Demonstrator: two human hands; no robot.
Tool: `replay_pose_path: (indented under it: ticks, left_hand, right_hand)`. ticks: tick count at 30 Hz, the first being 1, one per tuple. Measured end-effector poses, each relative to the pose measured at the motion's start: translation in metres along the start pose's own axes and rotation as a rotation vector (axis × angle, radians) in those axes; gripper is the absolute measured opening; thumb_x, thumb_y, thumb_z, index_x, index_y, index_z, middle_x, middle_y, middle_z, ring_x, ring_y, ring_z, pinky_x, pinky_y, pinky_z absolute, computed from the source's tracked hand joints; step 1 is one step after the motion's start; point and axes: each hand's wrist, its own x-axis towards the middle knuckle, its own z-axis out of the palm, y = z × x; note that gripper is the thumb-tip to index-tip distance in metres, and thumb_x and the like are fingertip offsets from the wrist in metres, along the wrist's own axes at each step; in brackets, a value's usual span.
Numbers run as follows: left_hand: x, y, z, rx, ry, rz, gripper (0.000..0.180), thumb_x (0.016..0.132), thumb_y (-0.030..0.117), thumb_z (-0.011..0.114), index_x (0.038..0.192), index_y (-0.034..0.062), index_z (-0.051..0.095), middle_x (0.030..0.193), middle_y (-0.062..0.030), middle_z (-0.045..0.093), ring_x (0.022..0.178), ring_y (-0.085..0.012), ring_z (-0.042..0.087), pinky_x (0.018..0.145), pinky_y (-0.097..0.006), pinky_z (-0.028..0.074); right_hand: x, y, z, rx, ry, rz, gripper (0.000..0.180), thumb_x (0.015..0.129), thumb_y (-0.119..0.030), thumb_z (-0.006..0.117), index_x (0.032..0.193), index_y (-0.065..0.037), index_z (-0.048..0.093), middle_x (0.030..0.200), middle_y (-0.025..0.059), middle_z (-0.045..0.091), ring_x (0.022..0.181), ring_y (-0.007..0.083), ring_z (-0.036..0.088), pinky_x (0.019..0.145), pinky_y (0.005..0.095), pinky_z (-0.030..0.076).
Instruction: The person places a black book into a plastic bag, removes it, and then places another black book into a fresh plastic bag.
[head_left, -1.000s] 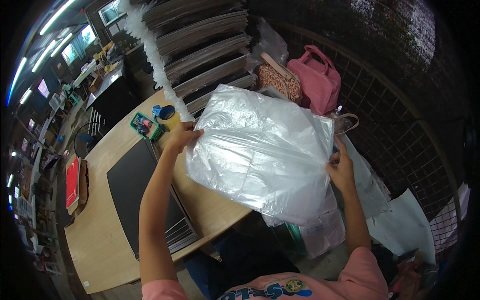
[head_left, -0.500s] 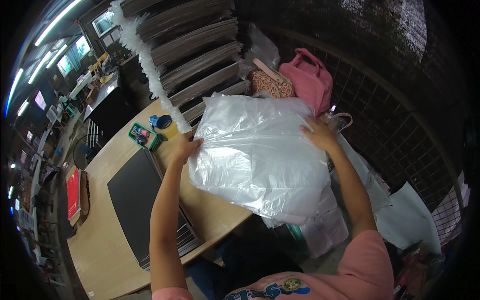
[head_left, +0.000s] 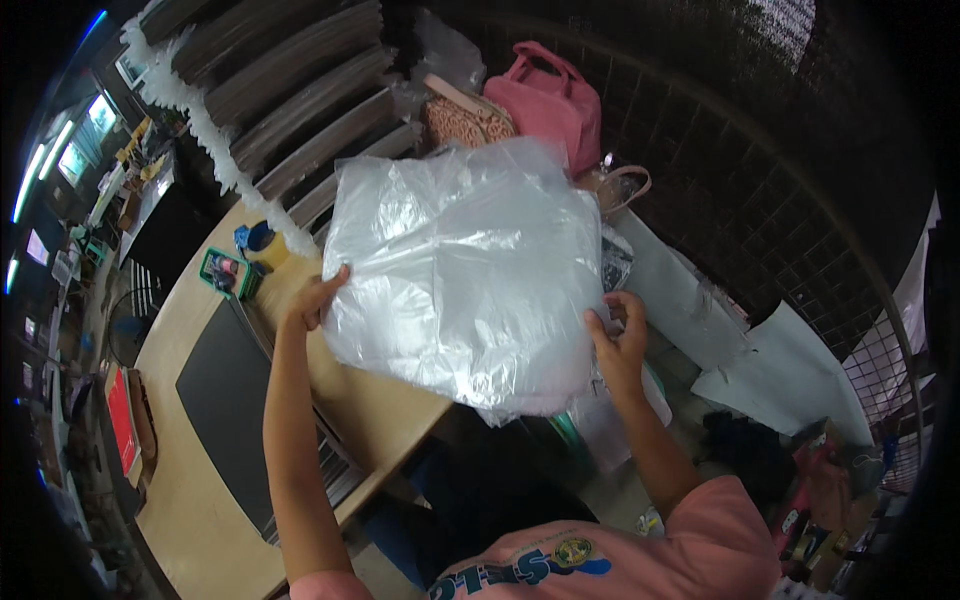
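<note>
A wide stack of clear plastic sheets or bags (head_left: 465,270), shiny and creased, lies spread in front of me, its near side reaching past the table edge. My left hand (head_left: 318,298) grips its left edge, thumb on top and fingers underneath. My right hand (head_left: 622,340) is at the right edge, thumb and curled fingers apart, the thumb close to or touching the plastic. Left of my left forearm, a pile of dark flat boards (head_left: 225,385) rests on the wooden table (head_left: 185,510).
Beyond the sheets stand tall layered stacks (head_left: 300,110) with a white ruffled plastic edge (head_left: 200,120). A pink bag (head_left: 550,105) and patterned bag (head_left: 465,115) sit behind. On the table are a green basket (head_left: 228,275) and tape rolls (head_left: 262,245). Wire mesh (head_left: 760,200) curves along the right.
My right hand has come off the top of the sheets and moved down to their right edge. My left hand keeps its grip. The whole view has shifted, so things appear further left.
</note>
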Motion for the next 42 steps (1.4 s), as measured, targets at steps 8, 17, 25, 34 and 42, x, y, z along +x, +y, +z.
replay_pose_path:
  ticks: [8, 17, 25, 34, 42]
  left_hand:
    - [-0.024, 0.013, -0.023, 0.116, 0.149, 0.108, 0.080, 0.074, 0.038, 0.077, 0.126, -0.0100, 0.040, 0.117, -0.0170, 0.056, 0.102, -0.0252, 0.058, 0.082, -0.034, 0.050]
    - [-0.098, 0.093, 0.021, 0.222, 0.116, 0.306, 0.074, 0.072, 0.028, 0.079, 0.125, -0.0084, 0.042, 0.107, -0.0220, 0.059, 0.096, -0.0248, 0.062, 0.075, -0.033, 0.054]
    - [-0.174, 0.191, 0.113, 0.182, 0.105, 0.547, 0.066, 0.072, 0.029, 0.077, 0.116, -0.0095, 0.047, 0.107, -0.0209, 0.058, 0.086, -0.0242, 0.062, 0.074, -0.034, 0.051]
    - [-0.318, 0.078, 0.118, -0.074, 0.398, 0.760, 0.039, 0.083, 0.024, 0.069, 0.109, -0.0024, 0.056, 0.091, -0.0092, 0.065, 0.079, -0.0142, 0.061, 0.071, -0.029, 0.049]
    - [-0.417, -0.051, 0.052, -0.385, 1.107, 0.779, 0.035, 0.086, 0.015, 0.065, 0.113, -0.0042, 0.054, 0.103, -0.0102, 0.061, 0.091, -0.0155, 0.058, 0.081, -0.029, 0.047]
  right_hand:
    - [-0.071, -0.008, -0.001, 0.055, -0.180, 0.063, 0.035, 0.075, -0.008, 0.070, 0.106, -0.007, 0.053, 0.103, 0.0068, 0.050, 0.093, 0.0192, 0.052, 0.079, 0.0355, 0.048]
    - [-0.049, -0.009, 0.001, 0.653, -0.441, 0.828, 0.057, 0.089, -0.046, 0.053, 0.130, -0.009, 0.041, 0.121, 0.0083, 0.052, 0.108, 0.0264, 0.053, 0.085, 0.0483, 0.046]
    - [-0.136, -0.059, 0.005, 1.131, -1.360, 0.748, 0.102, 0.067, -0.060, 0.070, 0.142, -0.009, 0.025, 0.140, 0.0159, 0.036, 0.128, 0.0283, 0.036, 0.099, 0.0520, 0.037]
    - [-0.096, -0.112, 0.053, 1.668, -0.389, 0.767, 0.067, 0.086, -0.031, 0.060, 0.138, -0.002, 0.031, 0.139, 0.0188, 0.038, 0.128, 0.0314, 0.037, 0.104, 0.0493, 0.033]
    - [-0.121, -0.187, 0.179, 1.115, -0.864, 0.765, 0.027, 0.083, -0.004, 0.056, 0.108, 0.008, 0.056, 0.105, 0.0159, 0.061, 0.094, 0.0251, 0.061, 0.085, 0.0343, 0.049]
